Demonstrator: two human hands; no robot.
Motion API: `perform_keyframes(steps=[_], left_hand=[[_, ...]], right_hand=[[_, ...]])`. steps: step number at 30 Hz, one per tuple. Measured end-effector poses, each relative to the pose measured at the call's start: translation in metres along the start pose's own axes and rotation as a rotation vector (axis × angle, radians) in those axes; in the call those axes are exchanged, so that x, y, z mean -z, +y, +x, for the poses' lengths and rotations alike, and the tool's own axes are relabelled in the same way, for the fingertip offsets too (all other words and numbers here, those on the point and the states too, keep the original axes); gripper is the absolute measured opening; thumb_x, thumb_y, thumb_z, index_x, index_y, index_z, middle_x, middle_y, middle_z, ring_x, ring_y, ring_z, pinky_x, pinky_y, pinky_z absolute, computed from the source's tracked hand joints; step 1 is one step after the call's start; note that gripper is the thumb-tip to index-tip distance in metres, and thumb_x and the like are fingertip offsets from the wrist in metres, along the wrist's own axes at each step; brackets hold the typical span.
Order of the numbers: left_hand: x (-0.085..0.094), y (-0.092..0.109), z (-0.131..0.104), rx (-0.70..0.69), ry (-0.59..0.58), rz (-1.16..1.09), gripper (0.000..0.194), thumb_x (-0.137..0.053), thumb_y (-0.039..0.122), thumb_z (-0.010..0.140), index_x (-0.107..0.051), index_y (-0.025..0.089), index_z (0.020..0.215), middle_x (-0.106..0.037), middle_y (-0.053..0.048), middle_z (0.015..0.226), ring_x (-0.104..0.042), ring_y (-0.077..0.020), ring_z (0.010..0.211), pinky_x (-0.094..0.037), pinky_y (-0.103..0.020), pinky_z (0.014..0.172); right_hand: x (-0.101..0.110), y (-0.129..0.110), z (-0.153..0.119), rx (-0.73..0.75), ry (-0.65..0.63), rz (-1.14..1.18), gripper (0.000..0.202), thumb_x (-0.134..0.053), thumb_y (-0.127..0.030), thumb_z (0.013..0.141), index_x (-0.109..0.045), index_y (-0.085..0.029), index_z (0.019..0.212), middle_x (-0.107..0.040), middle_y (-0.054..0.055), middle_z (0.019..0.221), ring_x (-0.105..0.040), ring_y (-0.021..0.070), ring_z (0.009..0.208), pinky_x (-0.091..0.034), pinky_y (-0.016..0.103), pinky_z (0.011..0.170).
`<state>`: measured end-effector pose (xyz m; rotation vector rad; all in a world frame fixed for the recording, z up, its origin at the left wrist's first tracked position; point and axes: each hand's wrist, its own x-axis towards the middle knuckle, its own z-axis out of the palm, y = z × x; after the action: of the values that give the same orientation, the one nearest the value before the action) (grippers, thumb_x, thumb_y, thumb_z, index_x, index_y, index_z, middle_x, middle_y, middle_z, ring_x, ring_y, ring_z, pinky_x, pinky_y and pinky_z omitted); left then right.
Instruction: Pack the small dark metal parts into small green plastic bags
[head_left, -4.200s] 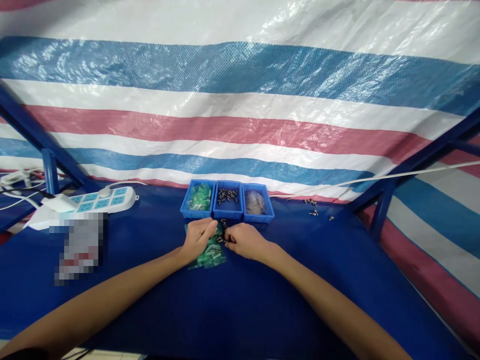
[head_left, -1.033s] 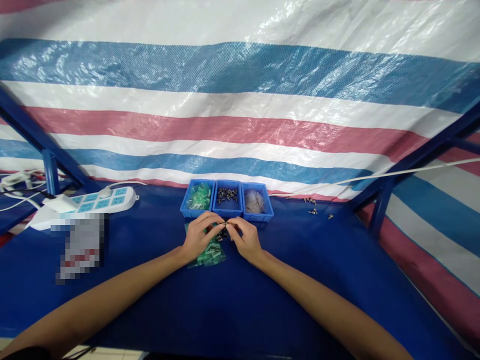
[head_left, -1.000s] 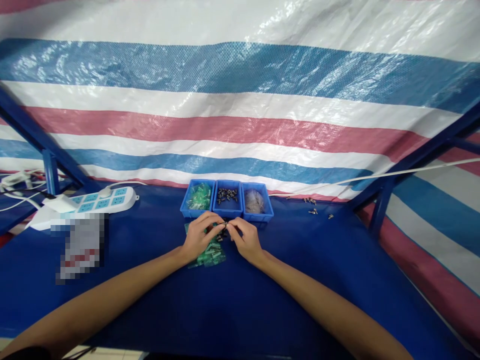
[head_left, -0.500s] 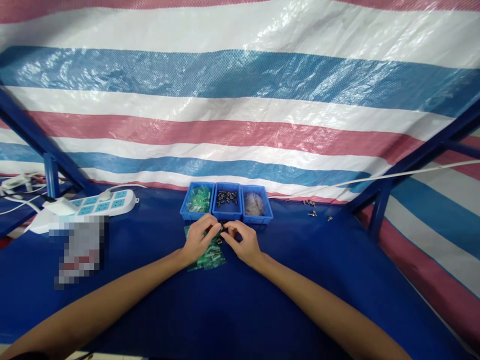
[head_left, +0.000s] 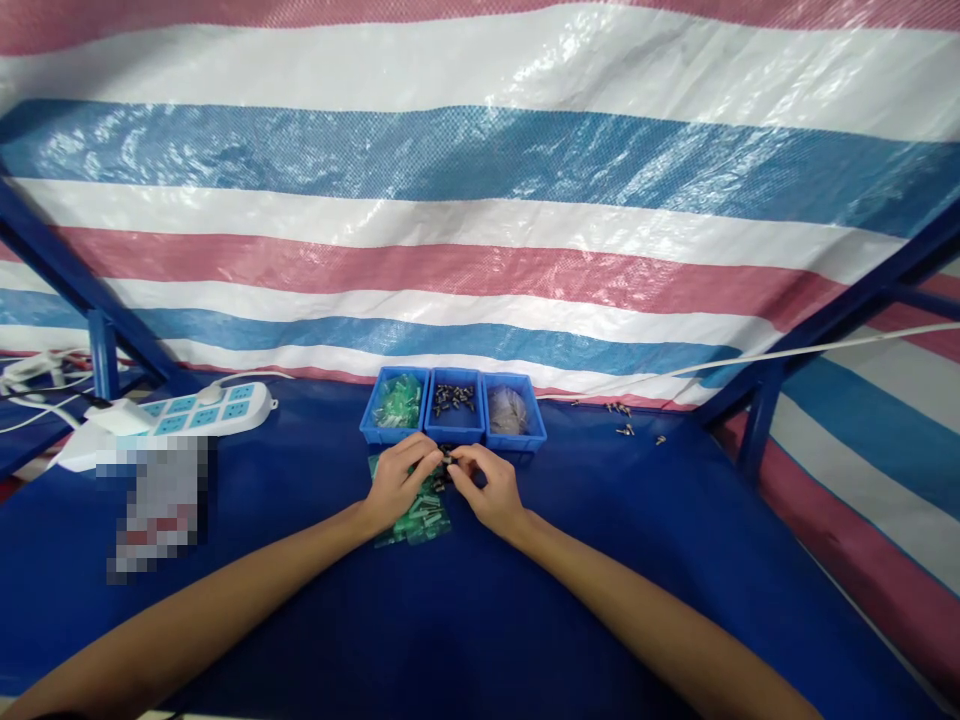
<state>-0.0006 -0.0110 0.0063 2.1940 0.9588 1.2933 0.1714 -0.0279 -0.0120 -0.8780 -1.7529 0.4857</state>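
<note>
In the head view my left hand (head_left: pixel 399 484) and my right hand (head_left: pixel 489 488) meet in front of three blue boxes. Thumb and fingers of both are pinched around a small dark-and-metal fitting (head_left: pixel 448 459), too small to name more exactly. More dark fittings (head_left: pixel 439 483) lie just below the fingertips, partly covered. Under and beside my left hand spreads a pile of small green plastic packets (head_left: pixel 421 524). Behind the hands, the left box (head_left: pixel 384 435) holds green packets, the middle box (head_left: pixel 454 435) loose dark fittings, and the right box (head_left: pixel 516 441) clear plastic bags.
A white power strip (head_left: pixel 251 408) with plugs and cables lies at the left, near a pixelated patch. Several small metal fittings (head_left: pixel 625 430) are scattered at the back right. Blue frame posts (head_left: pixel 759 425) and a striped tarp (head_left: pixel 465 220) bound the blue table (head_left: pixel 600 530).
My right fingertips have shifted slightly, and the small fitting between the hands shows more clearly. The boxes and packets have stayed in place.
</note>
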Motion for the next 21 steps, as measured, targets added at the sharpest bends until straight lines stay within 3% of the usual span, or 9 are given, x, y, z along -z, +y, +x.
perform_keyframes(steps=[4, 7, 10, 15, 21], left_hand=[[-0.0008, -0.0020, -0.0008, -0.016, 0.070, 0.019, 0.017, -0.051, 0.025, 0.091, -0.065, 0.016, 0.093, -0.065, -0.006, 0.087, -0.061, -0.0149, 0.081, -0.049, -0.024, 0.069], [-0.0016, -0.0040, -0.0018, -0.018, 0.078, 0.023, 0.018, -0.056, 0.026, 0.089, -0.066, 0.017, 0.100, -0.065, -0.007, 0.095, -0.060, -0.0120, 0.071, -0.049, -0.021, 0.060], [-0.0021, -0.0056, -0.0027, -0.036, 0.079, 0.040, 0.017, -0.059, 0.026, 0.087, -0.068, 0.018, 0.098, -0.066, -0.007, 0.095, -0.059, -0.0102, 0.066, -0.050, -0.021, 0.058], [-0.0024, -0.0072, -0.0032, -0.063, 0.075, 0.031, 0.015, -0.061, 0.025, 0.086, -0.070, 0.019, 0.096, -0.064, -0.006, 0.094, -0.062, -0.0126, 0.076, -0.051, -0.021, 0.060], [-0.0025, -0.0074, -0.0036, -0.081, 0.076, 0.036, 0.014, -0.061, 0.024, 0.086, -0.070, 0.018, 0.095, -0.063, -0.006, 0.093, -0.060, -0.0101, 0.069, -0.051, -0.020, 0.058]], right_hand=[[0.0005, 0.0009, 0.0006, -0.072, 0.047, 0.013, 0.013, -0.055, -0.027, 0.088, -0.061, -0.018, 0.096, -0.055, -0.001, 0.066, -0.051, 0.0113, 0.057, -0.044, 0.024, 0.058], [0.0007, 0.0004, 0.0013, -0.113, 0.051, 0.032, 0.015, -0.054, -0.028, 0.088, -0.061, -0.017, 0.096, -0.055, -0.001, 0.065, -0.052, 0.0112, 0.055, -0.045, 0.023, 0.057], [0.0008, 0.0000, 0.0018, -0.127, 0.024, 0.043, 0.016, -0.054, -0.029, 0.089, -0.062, -0.017, 0.096, -0.056, -0.001, 0.065, -0.052, 0.0111, 0.054, -0.045, 0.023, 0.057], [0.0015, 0.0001, 0.0024, -0.118, 0.002, 0.054, 0.016, -0.052, -0.028, 0.090, -0.062, -0.017, 0.096, -0.058, 0.000, 0.068, -0.052, 0.0108, 0.055, -0.045, 0.023, 0.056], [0.0014, 0.0000, 0.0039, -0.107, -0.018, 0.037, 0.016, -0.052, -0.028, 0.090, -0.061, -0.017, 0.084, -0.055, -0.001, 0.064, -0.050, 0.0110, 0.055, -0.042, 0.023, 0.056]])
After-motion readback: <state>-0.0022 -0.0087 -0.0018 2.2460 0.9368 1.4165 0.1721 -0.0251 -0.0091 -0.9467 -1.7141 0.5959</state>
